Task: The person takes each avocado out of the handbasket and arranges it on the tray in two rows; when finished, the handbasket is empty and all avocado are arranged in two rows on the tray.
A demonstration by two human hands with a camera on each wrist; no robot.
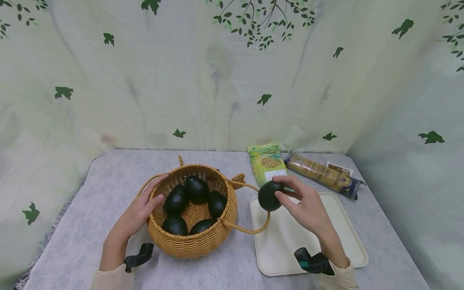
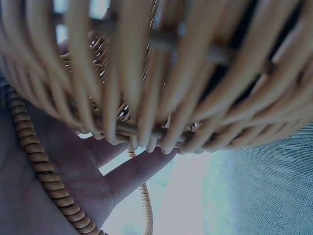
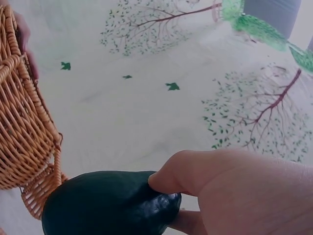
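A round wicker basket [image 1: 192, 245] holds several dark green avocados [image 1: 176, 200]. My left hand [image 1: 139, 211] grips its left rim, thumb and fingers reaching over the edge. In the left wrist view, the palm lies outside the woven wall [image 2: 161, 88] with a wrapped handle [image 2: 44, 166] crossing it. My right hand [image 1: 304, 203] pinches another avocado [image 1: 269, 197] between thumb and fingers, right of the basket and over the near-left part of a white tray [image 1: 275, 257]. In the right wrist view, the thumb presses on the narrower end of this avocado [image 3: 107, 200].
Behind the tray lie a green-yellow food packet [image 1: 266, 161] and a long pasta-like package [image 1: 322, 173], with a small label [image 1: 340, 168] beside it. The basket's right handle [image 1: 250, 230] loops out towards the tray. A leaf-printed curtain [image 1: 217, 80] stands behind the grey-covered table [image 1: 116, 173].
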